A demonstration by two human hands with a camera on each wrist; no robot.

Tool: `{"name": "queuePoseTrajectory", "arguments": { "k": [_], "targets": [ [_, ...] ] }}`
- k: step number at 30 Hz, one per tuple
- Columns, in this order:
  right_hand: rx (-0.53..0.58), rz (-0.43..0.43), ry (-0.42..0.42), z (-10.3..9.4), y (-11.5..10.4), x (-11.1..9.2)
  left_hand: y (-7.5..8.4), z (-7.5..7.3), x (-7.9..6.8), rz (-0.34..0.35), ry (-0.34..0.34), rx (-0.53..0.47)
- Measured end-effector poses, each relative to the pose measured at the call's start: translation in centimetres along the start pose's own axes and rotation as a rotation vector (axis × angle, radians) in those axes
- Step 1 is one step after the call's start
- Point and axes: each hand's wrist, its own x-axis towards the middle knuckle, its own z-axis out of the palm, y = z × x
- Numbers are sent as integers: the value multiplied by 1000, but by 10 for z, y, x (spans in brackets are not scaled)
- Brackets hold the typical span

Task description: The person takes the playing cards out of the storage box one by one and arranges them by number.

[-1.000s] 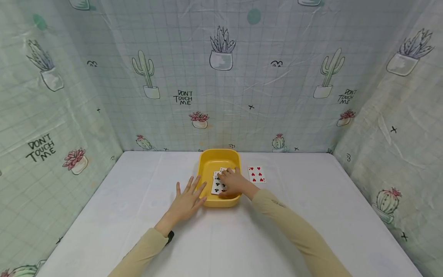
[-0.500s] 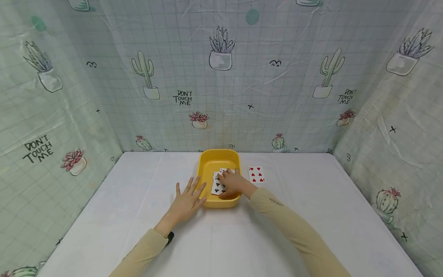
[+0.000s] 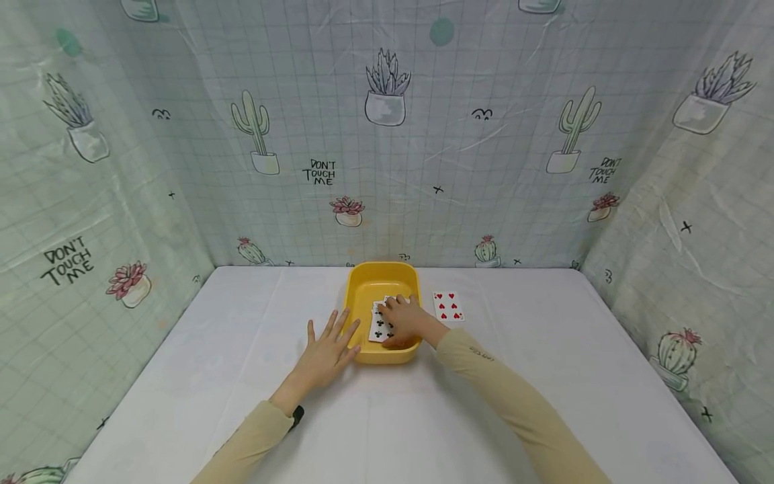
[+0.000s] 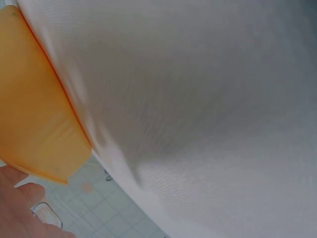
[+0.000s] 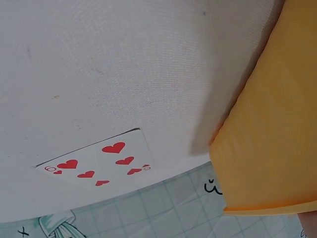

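A yellow tray [image 3: 369, 275] stands on the white table, with overlapping playing cards lying face up in it. The nearest is a clubs card [image 3: 378, 331]; part of another card [image 3: 388, 298] shows behind it. My right hand [image 3: 406, 320] reaches over the tray's right rim and rests on the cards, its fingers spread apart and covering much of them. My left hand [image 3: 322, 355] is at the tray's left rim, fingers straight and spread. In the left wrist view the tray's side [image 4: 39, 94] rises beside my left fingertips [image 4: 30, 192].
Right of the tray a six of hearts [image 3: 448, 306] lies face up on the table [image 3: 514, 349]; the right wrist view shows this card [image 5: 101, 166] beside the tray wall [image 5: 272, 129]. A cactus-print cloth [image 3: 387, 161] hangs behind and along both sides.
Both hands, the tray and the cards stay almost as they were. The head view has shifted very slightly.
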Motion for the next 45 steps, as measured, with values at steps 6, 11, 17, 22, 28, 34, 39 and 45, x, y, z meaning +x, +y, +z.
{"name": "queuePoseTrajectory", "arguments": {
  "k": [6,11,17,22,28,34,39,45],
  "targets": [
    [23,-18,43,1,1,-1,0,0,0,0,5,8],
    [50,-22,59,-1,1,-3,1,0,-1,-7,-4,10],
    [87,-35,72,-6,1,-5,0,0,0,-8,-10,11],
    [103,-29,66,-6,1,-5,0,0,0,-10,-16,0],
    [148,-18,101,-9,3,-9,0,1,0,-7,-4,6],
    [135,-18,130,-15,5,-14,0,1,0,-12,-5,9],
    [154,-12,130,-21,7,-19,1,1,0,-8,-1,14],
    [188,1,138,-22,11,-24,2,-1,0,-7,-6,18]
  ]
}}
